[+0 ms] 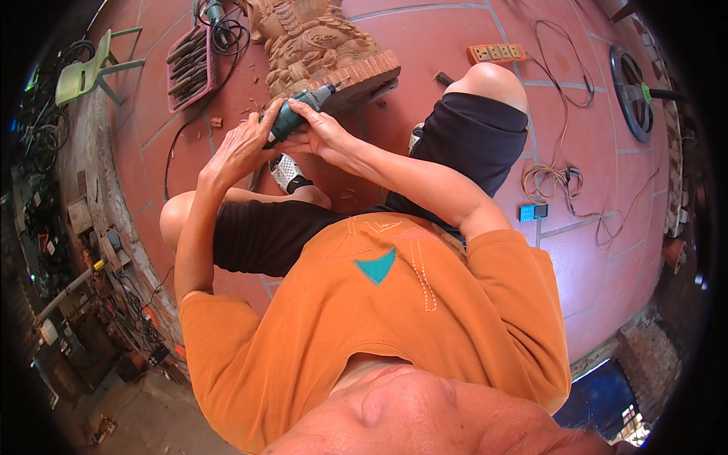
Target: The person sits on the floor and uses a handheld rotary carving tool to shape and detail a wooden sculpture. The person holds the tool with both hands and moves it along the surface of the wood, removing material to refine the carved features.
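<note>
Both my hands are closed around a teal handheld power tool [287, 121] with a grey nose and a thin bit at its tip. My left hand [244, 145] wraps its rear end, fingers over the top. From the other side, my right hand [322, 135] grips the body, with the thumb along the top. The nose points up and right, next to the brick-patterned base of a carved wooden sculpture [315, 49]. Whether the bit touches the wood I cannot tell. Part of the tool's body is hidden behind my fingers.
A pink basket [213, 70] of carving chisels stands at the far left, with another teal power tool [216, 17] beside it. On the right lie an orange power strip [497, 53], loose cords [563, 129] and a blue keypad phone [533, 212]. Wood chips [217, 122] dot the tiles.
</note>
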{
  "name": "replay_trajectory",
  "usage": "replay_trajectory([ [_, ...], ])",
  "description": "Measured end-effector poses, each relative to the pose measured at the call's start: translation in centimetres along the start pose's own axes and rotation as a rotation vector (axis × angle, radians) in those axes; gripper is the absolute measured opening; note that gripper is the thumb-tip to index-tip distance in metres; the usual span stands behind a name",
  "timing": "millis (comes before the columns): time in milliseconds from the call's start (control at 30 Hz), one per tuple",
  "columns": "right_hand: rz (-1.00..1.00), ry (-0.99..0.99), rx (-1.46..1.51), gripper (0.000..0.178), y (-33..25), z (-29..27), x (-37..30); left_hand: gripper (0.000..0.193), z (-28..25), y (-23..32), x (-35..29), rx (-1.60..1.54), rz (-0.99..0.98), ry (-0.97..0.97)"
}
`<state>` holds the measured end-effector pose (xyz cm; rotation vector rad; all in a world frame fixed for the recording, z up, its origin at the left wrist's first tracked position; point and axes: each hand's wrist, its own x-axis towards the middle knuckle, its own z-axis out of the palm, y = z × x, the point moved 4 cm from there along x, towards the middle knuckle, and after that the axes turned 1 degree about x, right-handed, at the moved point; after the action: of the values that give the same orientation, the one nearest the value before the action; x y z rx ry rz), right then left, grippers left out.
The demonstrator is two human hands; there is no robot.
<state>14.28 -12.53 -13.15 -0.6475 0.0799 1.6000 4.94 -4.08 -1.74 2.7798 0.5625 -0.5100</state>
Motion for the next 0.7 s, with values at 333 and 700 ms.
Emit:
replay_trajectory([
  [333, -0.013, -0.022, -0.020, 0.049, -0.4, 0.0, 0.8, 0.094, 0.2, -0.4, 0.4, 0.006, 0.012, 0.044],
  [700, -0.016, -0.029, -0.022, 0.049, -0.9, 0.0, 1.3, 0.094, -0.2, -0.2, 0.6, 0.027, -0.032, 0.044],
])
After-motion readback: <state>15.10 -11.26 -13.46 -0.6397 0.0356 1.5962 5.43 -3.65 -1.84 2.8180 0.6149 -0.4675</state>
